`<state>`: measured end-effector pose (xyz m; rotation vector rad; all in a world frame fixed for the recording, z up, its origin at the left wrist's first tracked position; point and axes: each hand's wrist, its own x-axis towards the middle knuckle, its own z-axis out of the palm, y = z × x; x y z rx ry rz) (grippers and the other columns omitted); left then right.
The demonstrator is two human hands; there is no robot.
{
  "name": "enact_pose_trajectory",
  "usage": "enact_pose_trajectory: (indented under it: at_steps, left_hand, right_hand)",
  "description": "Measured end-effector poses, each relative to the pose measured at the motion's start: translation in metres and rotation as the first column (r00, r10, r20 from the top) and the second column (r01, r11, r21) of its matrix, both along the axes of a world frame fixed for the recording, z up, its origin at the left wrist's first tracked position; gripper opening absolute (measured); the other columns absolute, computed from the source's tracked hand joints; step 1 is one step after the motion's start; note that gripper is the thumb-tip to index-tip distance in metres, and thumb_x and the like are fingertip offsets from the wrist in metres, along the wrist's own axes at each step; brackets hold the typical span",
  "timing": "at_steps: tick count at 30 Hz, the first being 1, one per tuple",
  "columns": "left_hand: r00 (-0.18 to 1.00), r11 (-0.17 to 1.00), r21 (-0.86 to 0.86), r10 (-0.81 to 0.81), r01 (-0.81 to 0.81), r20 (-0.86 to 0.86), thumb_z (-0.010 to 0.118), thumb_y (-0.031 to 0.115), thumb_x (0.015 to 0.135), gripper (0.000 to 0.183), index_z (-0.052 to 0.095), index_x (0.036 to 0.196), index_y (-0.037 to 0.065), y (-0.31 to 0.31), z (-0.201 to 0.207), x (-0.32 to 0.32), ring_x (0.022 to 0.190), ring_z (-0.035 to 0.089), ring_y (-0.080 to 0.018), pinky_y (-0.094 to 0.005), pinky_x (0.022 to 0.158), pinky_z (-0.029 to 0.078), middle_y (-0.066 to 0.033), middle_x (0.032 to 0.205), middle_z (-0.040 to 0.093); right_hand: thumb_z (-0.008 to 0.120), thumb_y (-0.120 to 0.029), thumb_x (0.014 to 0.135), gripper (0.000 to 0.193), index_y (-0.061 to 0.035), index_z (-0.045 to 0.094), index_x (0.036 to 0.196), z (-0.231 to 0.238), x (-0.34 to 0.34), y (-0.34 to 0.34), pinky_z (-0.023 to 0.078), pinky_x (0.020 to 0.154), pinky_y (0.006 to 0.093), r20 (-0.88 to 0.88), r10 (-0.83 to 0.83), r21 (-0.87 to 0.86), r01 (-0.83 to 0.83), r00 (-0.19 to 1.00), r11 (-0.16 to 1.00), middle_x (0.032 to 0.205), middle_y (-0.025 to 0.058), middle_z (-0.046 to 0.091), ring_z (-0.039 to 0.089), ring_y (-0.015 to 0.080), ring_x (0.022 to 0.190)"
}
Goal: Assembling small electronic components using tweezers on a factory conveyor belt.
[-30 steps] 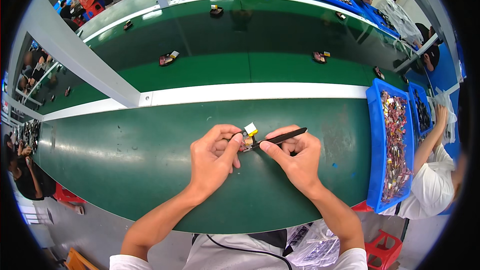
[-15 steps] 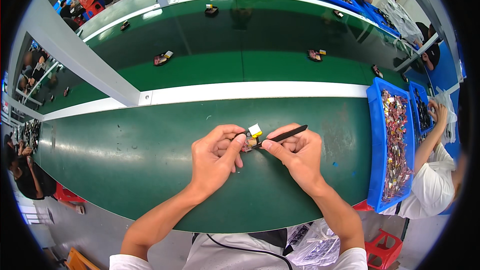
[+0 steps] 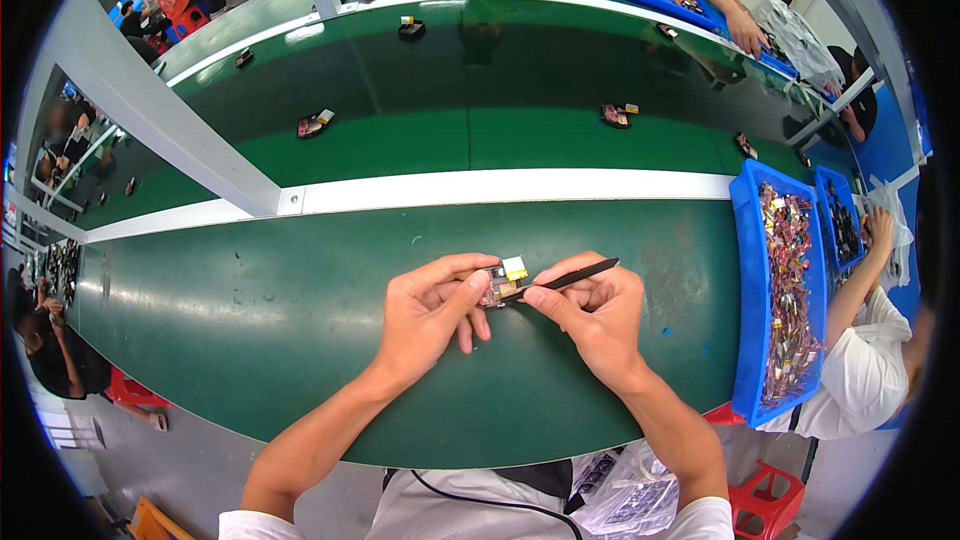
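Above the middle of the green table, my left hand (image 3: 432, 312) pinches a small circuit board assembly (image 3: 497, 285) between thumb and fingers. The assembly has a dark edge and reddish and gold parts. A white and yellow tab (image 3: 514, 268) sticks up from its far edge. My right hand (image 3: 592, 308) is closed round slim black tweezers (image 3: 572, 277), held like a pen. Their thin tip reaches the right part of the board; whether it touches cannot be made out. My left fingers partly hide the assembly.
A blue tray (image 3: 750, 290) heaped with small circuit boards stands at the right. Past a white rail (image 3: 520, 186), a green conveyor belt (image 3: 400, 145) carries several similar assemblies (image 3: 616, 116). A grey post (image 3: 165, 90) rises at the left. Other people sit at the right and far sides.
The assemblies on the belt have shifted slightly left. The tweezers' tip has moved a little over the board. A person's arm at the far right has reached toward a blue tray.
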<state>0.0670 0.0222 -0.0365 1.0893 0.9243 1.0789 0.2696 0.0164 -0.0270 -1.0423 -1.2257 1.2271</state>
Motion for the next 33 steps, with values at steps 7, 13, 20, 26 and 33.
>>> enact_pose_trajectory:
  at_steps: [7, 13, 20, 26, 33]
  left_hand:
    - [0.996, 0.998, -0.003, -0.058, 0.058, 0.061, 0.058, 0.017, 0.104, 0.033, 0.063, 0.124, -0.009, 0.0008, 0.0015, -0.0001, 0.061, 0.070, -0.0199, -0.0259, 0.045, 0.056, -0.0185, 0.092, 0.071]
    - [0.992, 0.997, -0.018, -0.070, 0.072, 0.108, 0.059, 0.010, 0.102, 0.031, 0.062, 0.127, -0.009, 0.0019, 0.0014, -0.0025, 0.064, 0.070, -0.0205, -0.0270, 0.047, 0.056, -0.0201, 0.099, 0.071]
    - [0.992, 0.997, -0.007, -0.071, 0.072, 0.107, 0.059, 0.006, 0.101, 0.029, 0.062, 0.125, -0.009, 0.0014, 0.0020, -0.0026, 0.065, 0.070, -0.0200, -0.0270, 0.047, 0.056, -0.0199, 0.097, 0.072]
    - [0.993, 0.998, 0.003, -0.065, 0.065, 0.103, 0.059, 0.005, 0.101, 0.028, 0.062, 0.125, -0.008, 0.0015, 0.0023, -0.0027, 0.065, 0.070, -0.0197, -0.0267, 0.047, 0.056, -0.0194, 0.096, 0.072]
    - [0.991, 0.998, -0.025, -0.059, 0.063, 0.121, 0.060, 0.006, 0.101, 0.028, 0.062, 0.125, -0.008, 0.0017, 0.0031, -0.0036, 0.064, 0.070, -0.0197, -0.0267, 0.047, 0.055, -0.0188, 0.094, 0.071]
  right_hand:
    - [0.083, 0.001, 0.079, 0.010, -0.0014, 0.075, 0.085, -0.0026, -0.0012, -0.0055, 0.029, 0.043, 0.0192, 0.241, -0.145, 0.352, 0.053, 0.960, 0.934, 0.074, 0.0018, 0.073, 0.045, 0.0001, 0.045]
    - [0.084, -0.001, 0.077, 0.010, -0.0051, 0.077, 0.082, -0.0025, -0.0046, -0.0048, 0.030, 0.042, 0.0207, 0.256, -0.189, 0.440, 0.060, 0.948, 0.896, 0.071, 0.0002, 0.074, 0.046, 0.0013, 0.042]
    - [0.084, 0.000, 0.077, 0.011, -0.0046, 0.077, 0.082, -0.0052, -0.0009, -0.0053, 0.031, 0.042, 0.0196, 0.267, -0.159, 0.375, 0.049, 0.950, 0.926, 0.074, 0.0018, 0.075, 0.047, 0.0010, 0.043]
    - [0.084, 0.001, 0.077, 0.010, -0.0043, 0.076, 0.081, -0.0007, -0.0022, -0.0037, 0.031, 0.042, 0.0192, 0.245, -0.146, 0.382, 0.043, 0.959, 0.923, 0.074, 0.0023, 0.075, 0.047, 0.0011, 0.043]
    - [0.083, 0.002, 0.077, 0.010, -0.0037, 0.076, 0.082, -0.0020, -0.0013, -0.0036, 0.032, 0.041, 0.0200, 0.271, -0.142, 0.417, 0.016, 0.952, 0.909, 0.077, 0.0030, 0.076, 0.046, 0.0019, 0.042]
